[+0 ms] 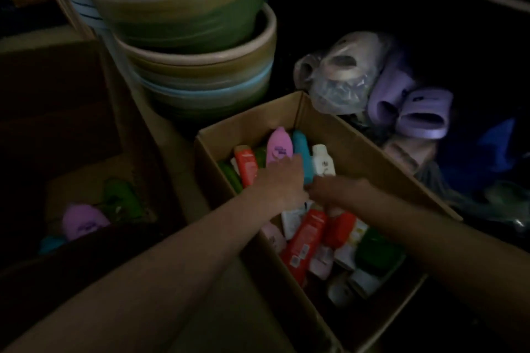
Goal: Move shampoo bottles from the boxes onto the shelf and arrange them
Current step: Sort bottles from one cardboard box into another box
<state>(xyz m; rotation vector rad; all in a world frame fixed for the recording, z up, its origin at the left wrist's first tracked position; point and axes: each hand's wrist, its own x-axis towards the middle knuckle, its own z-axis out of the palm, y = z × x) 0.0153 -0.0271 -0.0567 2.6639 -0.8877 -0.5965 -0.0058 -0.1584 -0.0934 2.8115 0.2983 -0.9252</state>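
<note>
An open cardboard box (352, 140) at centre right holds several shampoo bottles: a pink one (279, 147), a teal one (301, 146), a white one (322, 162) and orange-red ones (305, 238). My left hand (282, 180) reaches into the box beside the pink and teal bottles, its fingers hidden among them. My right hand (332, 189) is in the box just right of it, near the teal bottle's base; its grip is too dark and blurred to read. A second box (100, 169) at left holds a pink bottle (83, 222) and a green one (123, 198).
Stacked plastic basins (200, 71) stand behind the boxes. Purple slippers (421, 114) and a plastic-wrapped pair (341, 71) lie at the right in a dark pile of goods. The scene is dim; no shelf is visible.
</note>
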